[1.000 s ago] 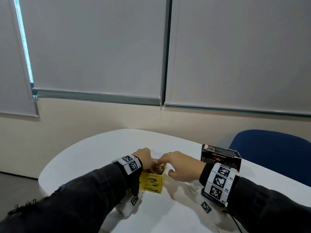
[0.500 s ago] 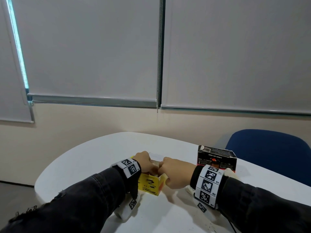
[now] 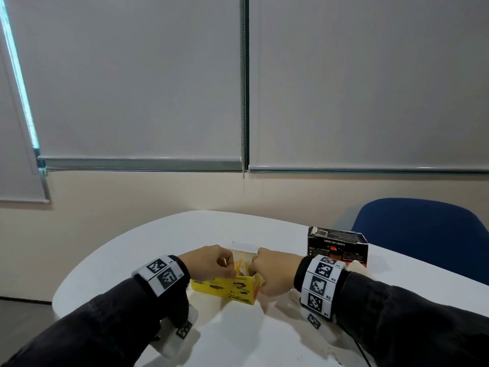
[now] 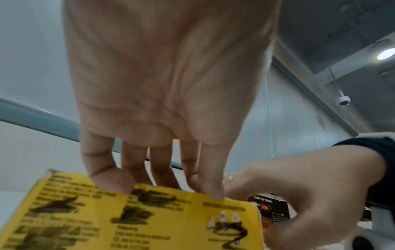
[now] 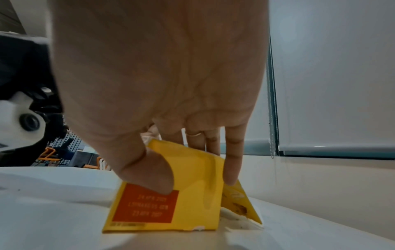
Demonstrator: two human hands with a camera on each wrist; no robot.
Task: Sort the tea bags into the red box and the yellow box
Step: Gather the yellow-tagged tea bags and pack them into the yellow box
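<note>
The yellow box [image 3: 225, 287] stands on the white table [image 3: 158, 247], its top open, with yellow tea bags [image 3: 242, 267] showing inside. My left hand [image 3: 230, 268] grips its near rim, fingers curled over the top edge [image 4: 171, 189]. My right hand [image 3: 255, 271] pinches the box's right end. In the right wrist view, the thumb [image 5: 153, 175] presses on the yellow end panel [image 5: 192, 194] and the fingers reach over the top. The red box [image 3: 337, 250], with a dark printed face, stands apart at the right, also seen in the left wrist view [image 4: 271, 213].
A blue chair [image 3: 423, 234] stands behind the table's right side. The table's rounded edge curves off at the left, with a wall and window blinds beyond. White tabletop lies between me and the yellow box.
My right hand moved from above the yellow box to its right end. The box now shows its long side to me, with the tea bags in view.
</note>
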